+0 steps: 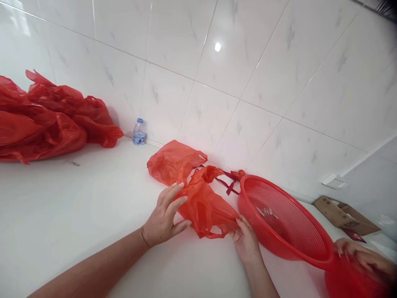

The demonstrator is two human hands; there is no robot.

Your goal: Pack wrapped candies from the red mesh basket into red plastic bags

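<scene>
A thin red plastic bag [206, 205] with cut-out handles is spread above the white table in front of me. My right hand [246, 240] pinches its right edge between thumb and fingers. At the bag's left side is my left hand [167, 215], its fingers apart and the thumb stretched out; it seems to hold nothing, though whether the fingertips touch the plastic I cannot tell. Just behind, a second red plastic bag [175, 161] lies flat against the wall side of the table.
A large red colander [288, 207] stands tilted on the right. Beyond it are a cardboard box [345, 215] and another person's hand [366, 258] at a red basket [350, 281]. Crumpled red bags [58, 120] fill the left, near a small water bottle [139, 133]. A tiled wall [173, 91] borders the table.
</scene>
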